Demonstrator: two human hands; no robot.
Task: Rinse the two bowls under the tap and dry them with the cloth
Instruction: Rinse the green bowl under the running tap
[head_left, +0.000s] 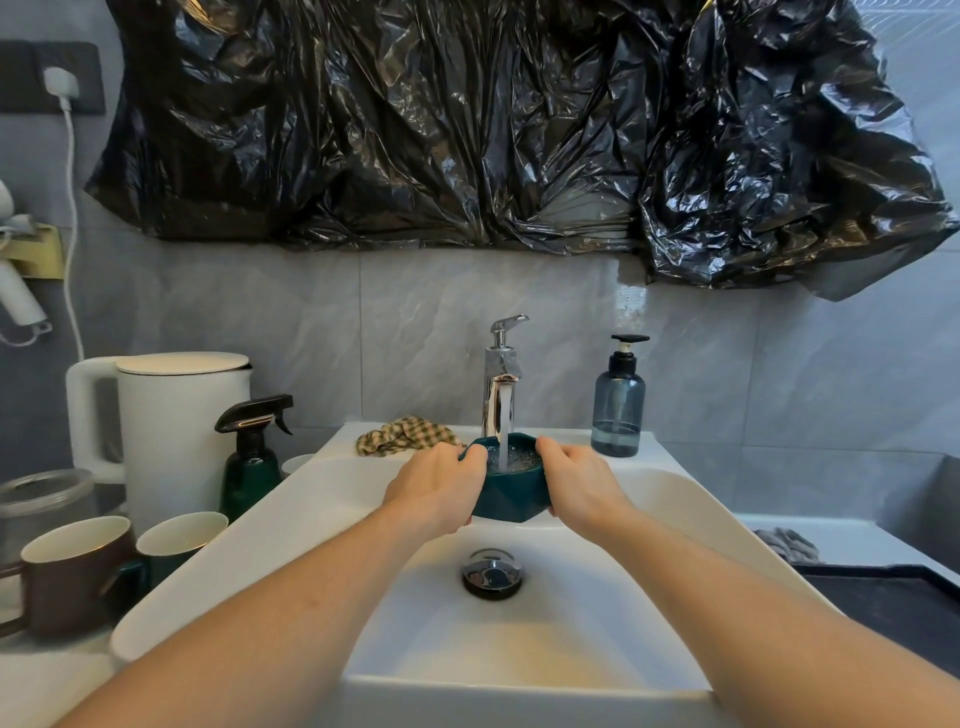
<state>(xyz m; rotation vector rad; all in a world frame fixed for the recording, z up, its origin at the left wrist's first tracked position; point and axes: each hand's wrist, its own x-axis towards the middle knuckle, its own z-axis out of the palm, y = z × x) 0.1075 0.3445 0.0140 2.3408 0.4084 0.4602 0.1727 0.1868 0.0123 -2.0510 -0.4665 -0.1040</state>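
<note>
2 hands gripping 1 bowl.
Left hand (441, 486) and right hand (576, 483) are clasping the teal bowl (511, 491) under the running tap (501, 384).

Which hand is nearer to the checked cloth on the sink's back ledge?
Left. The left hand grips the bowl just in front of the cloth; the right hand grips its far side.

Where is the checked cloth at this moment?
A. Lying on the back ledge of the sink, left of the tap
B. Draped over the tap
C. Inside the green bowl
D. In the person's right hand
A. The checked cloth lies crumpled on the sink ledge left of the tap, while the left hand and right hand both hold the green bowl under the running water.
</note>
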